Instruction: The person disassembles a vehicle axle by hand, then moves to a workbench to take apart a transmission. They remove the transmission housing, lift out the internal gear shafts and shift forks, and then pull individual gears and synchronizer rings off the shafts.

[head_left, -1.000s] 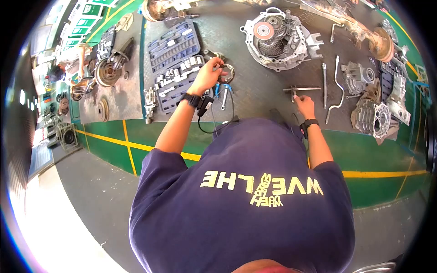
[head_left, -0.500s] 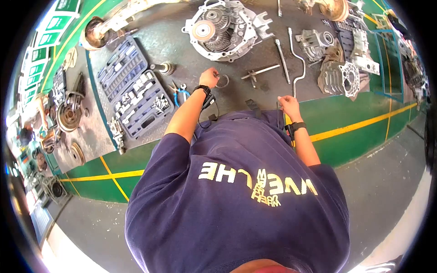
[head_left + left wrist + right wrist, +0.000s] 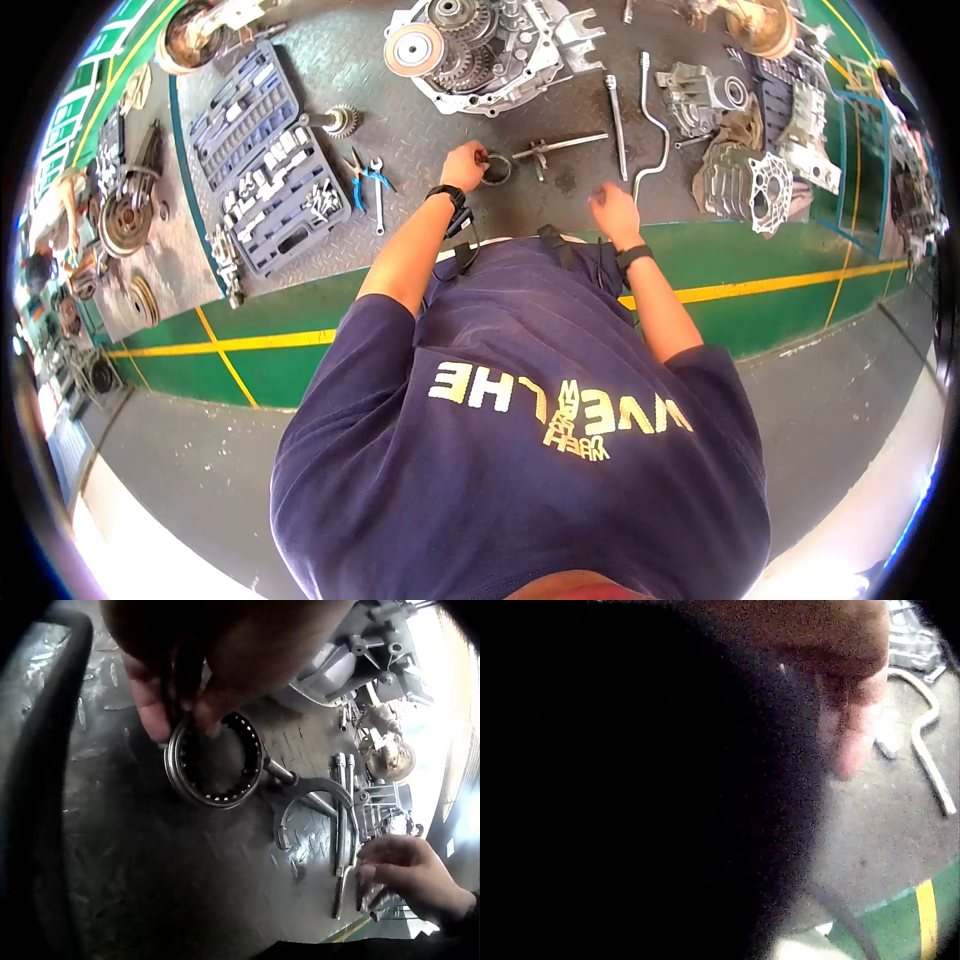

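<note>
Workshop floor (image 3: 150,885), fingers (image 3: 154,712) pinching ring (image 3: 214,802), left-wrist detail

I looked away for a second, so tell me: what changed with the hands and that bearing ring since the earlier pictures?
The left hand carried the bearing ring away from the socket case to the floor plate beside the shift fork. The right hand came off the fork and drew back, holding nothing. Same as before: the pinch on the ring, the gearbox housing in place.
</note>
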